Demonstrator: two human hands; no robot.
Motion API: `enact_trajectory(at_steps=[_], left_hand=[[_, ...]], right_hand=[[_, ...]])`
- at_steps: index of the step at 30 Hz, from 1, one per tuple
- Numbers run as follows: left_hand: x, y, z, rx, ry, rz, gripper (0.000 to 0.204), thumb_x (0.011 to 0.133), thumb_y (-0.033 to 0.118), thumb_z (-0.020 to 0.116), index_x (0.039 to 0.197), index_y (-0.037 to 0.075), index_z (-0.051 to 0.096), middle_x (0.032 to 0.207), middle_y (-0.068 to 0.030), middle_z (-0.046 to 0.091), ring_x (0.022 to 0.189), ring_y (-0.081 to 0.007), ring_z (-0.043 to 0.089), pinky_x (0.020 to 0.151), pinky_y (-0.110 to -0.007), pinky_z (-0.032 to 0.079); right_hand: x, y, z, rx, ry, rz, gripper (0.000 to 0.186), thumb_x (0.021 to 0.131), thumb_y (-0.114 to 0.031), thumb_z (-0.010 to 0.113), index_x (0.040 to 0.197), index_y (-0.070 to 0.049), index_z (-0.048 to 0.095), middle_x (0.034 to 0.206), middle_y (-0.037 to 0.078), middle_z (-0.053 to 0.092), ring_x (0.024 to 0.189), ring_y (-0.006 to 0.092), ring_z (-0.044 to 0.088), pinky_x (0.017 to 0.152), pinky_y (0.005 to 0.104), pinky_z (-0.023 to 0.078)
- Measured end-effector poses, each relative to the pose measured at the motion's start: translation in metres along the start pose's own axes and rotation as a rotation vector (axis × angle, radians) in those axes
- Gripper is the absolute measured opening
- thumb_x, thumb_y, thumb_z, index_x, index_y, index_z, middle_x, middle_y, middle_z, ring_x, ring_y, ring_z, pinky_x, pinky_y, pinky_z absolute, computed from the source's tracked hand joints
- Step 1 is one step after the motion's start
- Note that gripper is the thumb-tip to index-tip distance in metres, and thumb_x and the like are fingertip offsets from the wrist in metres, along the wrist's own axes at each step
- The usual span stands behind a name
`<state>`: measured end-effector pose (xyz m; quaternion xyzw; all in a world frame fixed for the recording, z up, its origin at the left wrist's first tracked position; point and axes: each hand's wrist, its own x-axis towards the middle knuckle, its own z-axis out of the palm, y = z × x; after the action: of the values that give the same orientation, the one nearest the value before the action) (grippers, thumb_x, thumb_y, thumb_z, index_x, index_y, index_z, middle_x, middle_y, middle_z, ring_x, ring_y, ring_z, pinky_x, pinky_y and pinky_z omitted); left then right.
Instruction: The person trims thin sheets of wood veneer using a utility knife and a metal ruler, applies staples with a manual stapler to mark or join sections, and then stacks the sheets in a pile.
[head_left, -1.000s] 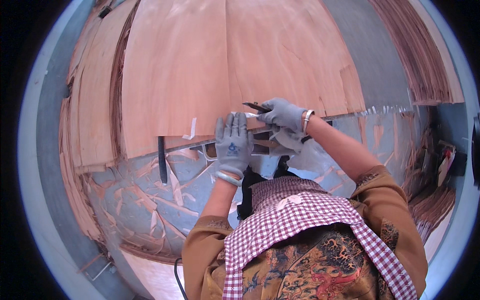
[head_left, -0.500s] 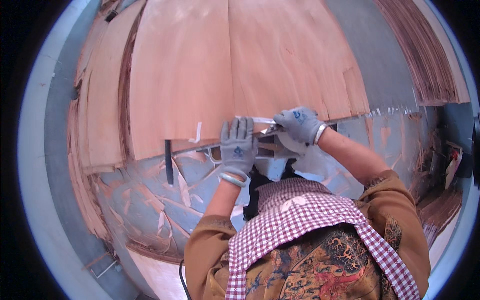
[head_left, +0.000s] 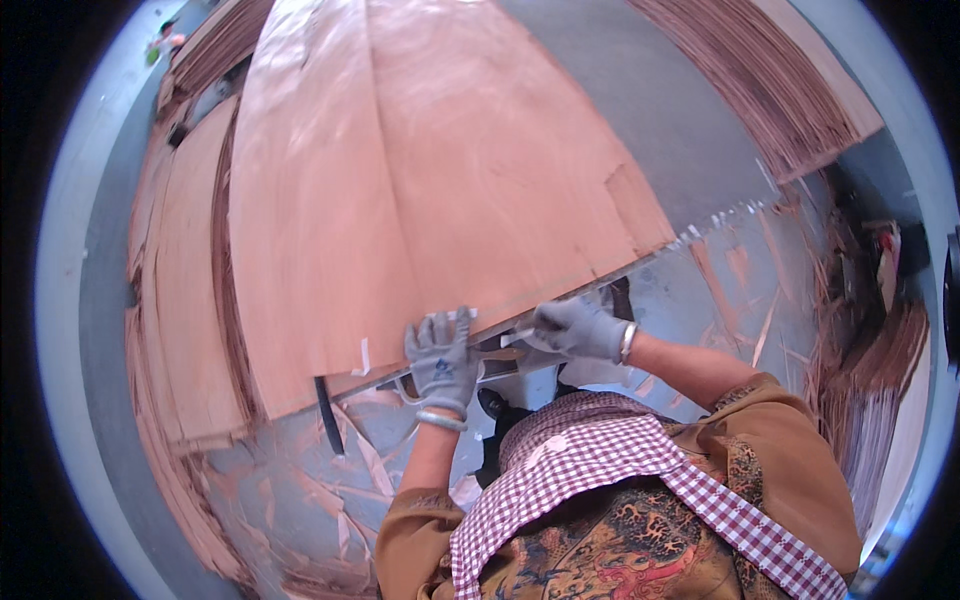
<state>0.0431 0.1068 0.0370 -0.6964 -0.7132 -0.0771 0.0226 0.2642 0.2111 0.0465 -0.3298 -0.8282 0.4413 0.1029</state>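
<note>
My left hand (head_left: pixel 440 372), in a grey glove, lies flat with its fingers stretched over the near edge of a thin wood veneer sheet (head_left: pixel 480 170). A short piece of white tape (head_left: pixel 462 313) shows at its fingertips. Just off that edge, to the right, my gloved right hand (head_left: pixel 582 331) is closed, slightly blurred. A white strip of tape (head_left: pixel 513 339) sticks out from its fingers toward the left. Farther left on the veneer's edge is another white tape strip (head_left: pixel 364 356). A long seam runs away from me through the veneer.
Stacked veneer sheets lie at the left (head_left: pixel 185 290) and far right (head_left: pixel 770 90). White tape bits (head_left: pixel 720 218) line the grey table's (head_left: pixel 650 100) near edge. A dark bar (head_left: pixel 329 415) juts out below the veneer. Veneer scraps (head_left: pixel 340 520) litter the floor.
My view has shifted, so the veneer appears tilted and lower. My right hand has drawn down off the veneer's edge with the tape strip. My left hand stays flat on the sheet.
</note>
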Motion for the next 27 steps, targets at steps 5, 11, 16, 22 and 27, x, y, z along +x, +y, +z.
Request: enact_trajectory(at_steps=[5,11,16,22,27], left_hand=[[0.003,0.055,-0.016,-0.525,-0.043,-0.003,0.041,0.079,0.030,0.061,0.116,0.012,0.058,0.100,-0.0112,0.061,0.093,-0.0252,0.058,0.086,-0.037,0.044],[0.030,0.097,-0.009,-2.122,-0.725,-0.716,0.020,0.091,0.023,0.055,0.094,0.004,0.060,0.084,-0.0033,0.063,0.069,-0.0092,0.058,0.059,-0.022,0.046],[0.015,0.096,0.001,-1.838,-0.514,-0.598,0.020,0.090,0.022,0.055,0.090,0.003,0.062,0.078,-0.0027,0.062,0.067,-0.0078,0.057,0.054,-0.021,0.044],[0.028,0.114,-0.011,-1.634,-0.535,-0.553,0.020,0.089,0.019,0.055,0.084,0.001,0.060,0.067,-0.0005,0.056,0.055,-0.0066,0.051,0.049,-0.020,0.041],[0.029,0.139,-0.031,-1.671,-0.575,-0.369,0.021,0.089,0.018,0.055,0.093,-0.001,0.063,0.072,0.0005,0.056,0.061,-0.0055,0.051,0.053,-0.020,0.042]], right_hand=[[-0.042,0.008,-0.054,0.368,0.217,0.191,0.021,0.082,-0.015,0.063,0.099,-0.003,0.058,0.081,0.012,0.062,0.068,0.0195,0.060,0.064,0.0294,0.047],[-0.068,-0.006,-0.044,-0.372,0.164,-0.182,0.019,0.076,-0.014,0.063,0.094,-0.008,0.057,0.075,0.011,0.061,0.067,0.0271,0.062,0.057,0.0354,0.047],[-0.072,-0.021,-0.043,-0.433,0.045,-0.199,0.024,0.075,-0.017,0.062,0.096,-0.008,0.058,0.074,0.009,0.060,0.066,0.0266,0.061,0.059,0.0365,0.048],[-0.101,0.025,-0.048,0.042,0.105,-0.095,0.032,0.079,-0.011,0.062,0.111,-0.006,0.058,0.106,0.011,0.058,0.094,0.0237,0.059,0.077,0.0317,0.048],[-0.089,0.014,-0.057,0.592,-0.029,0.051,0.036,0.085,-0.014,0.063,0.118,-0.002,0.053,0.108,0.004,0.060,0.096,0.0102,0.054,0.084,0.0273,0.046]])
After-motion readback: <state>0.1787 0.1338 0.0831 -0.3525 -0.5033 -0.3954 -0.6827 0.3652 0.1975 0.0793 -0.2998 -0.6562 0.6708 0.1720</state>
